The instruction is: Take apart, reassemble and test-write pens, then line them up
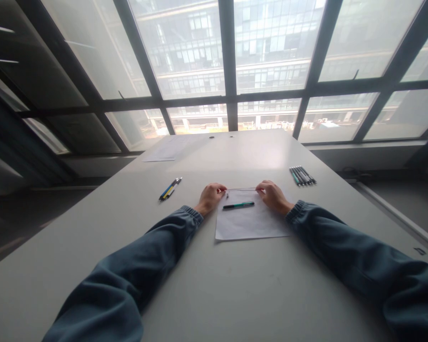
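My left hand is closed in a pinch by the far left corner of a white sheet of paper. Farther right along the same edge, my right hand also pinches with thumb and fingers. A thin line runs between the two sets of fingertips; I cannot tell whether it is a slender rod or the paper's edge. On the sheet, between my hands, a black and teal pen lies crosswise. A tiny dark piece rests close to my left fingertips, too small to name.
Several pens lie side by side at the right. To the left is a small group of pens, blue, yellow and white among them. More paper lies at the far left of the white table, before large windows.
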Motion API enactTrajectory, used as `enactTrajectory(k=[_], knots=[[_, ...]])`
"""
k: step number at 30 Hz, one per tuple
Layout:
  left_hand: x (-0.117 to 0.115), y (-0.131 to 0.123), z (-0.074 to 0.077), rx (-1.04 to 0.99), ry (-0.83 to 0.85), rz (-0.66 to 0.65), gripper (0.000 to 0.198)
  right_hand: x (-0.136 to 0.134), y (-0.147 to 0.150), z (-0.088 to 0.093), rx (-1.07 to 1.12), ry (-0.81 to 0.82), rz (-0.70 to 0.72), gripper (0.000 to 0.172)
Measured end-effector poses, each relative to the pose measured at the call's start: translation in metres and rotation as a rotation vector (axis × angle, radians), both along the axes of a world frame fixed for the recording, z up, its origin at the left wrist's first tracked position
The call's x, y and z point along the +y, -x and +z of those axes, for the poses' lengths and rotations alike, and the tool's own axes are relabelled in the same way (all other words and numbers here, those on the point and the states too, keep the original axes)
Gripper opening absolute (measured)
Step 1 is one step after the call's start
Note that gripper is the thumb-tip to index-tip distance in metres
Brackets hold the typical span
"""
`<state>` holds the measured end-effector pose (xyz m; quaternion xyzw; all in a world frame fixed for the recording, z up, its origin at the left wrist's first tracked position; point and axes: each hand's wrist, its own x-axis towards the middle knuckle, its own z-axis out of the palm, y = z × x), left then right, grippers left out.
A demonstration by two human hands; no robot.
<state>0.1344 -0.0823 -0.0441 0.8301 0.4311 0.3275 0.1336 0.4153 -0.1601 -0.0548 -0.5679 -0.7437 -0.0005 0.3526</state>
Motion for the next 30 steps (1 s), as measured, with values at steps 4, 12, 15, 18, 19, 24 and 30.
enactTrajectory(k=[4, 12, 15, 18, 19, 24, 30], knots=[[-0.0047, -0.0007, 0.0050, 0.030, 0.011, -0.002, 0.014, -0.0012, 0.0003, 0.0021, -0.030, 0.055, -0.027, 0.015], [-0.0044, -0.0003, 0.0059, 0.064, 0.010, 0.006, 0.014, -0.0008, 0.0008, 0.0022, -0.062, 0.082, -0.035, 0.018], [-0.0044, -0.0004, 0.0061, 0.071, 0.014, 0.009, 0.014, -0.0005, 0.0003, 0.0015, -0.062, 0.073, -0.029, 0.020], [-0.0064, -0.0005, 0.0081, 0.069, 0.024, 0.012, 0.013, -0.0004, -0.0002, 0.0011, -0.061, 0.071, -0.022, 0.019], [-0.0071, -0.0006, 0.0090, 0.067, 0.027, 0.010, 0.013, -0.0004, -0.0003, 0.0009, -0.060, 0.070, -0.020, 0.019], [-0.0090, -0.0010, 0.0106, 0.053, 0.031, -0.001, 0.015, 0.0001, -0.0004, 0.0002, -0.059, 0.057, -0.022, 0.017], [-0.0085, -0.0011, 0.0096, 0.040, 0.027, -0.003, 0.015, 0.0004, -0.0002, 0.0004, -0.058, 0.057, -0.028, 0.015]])
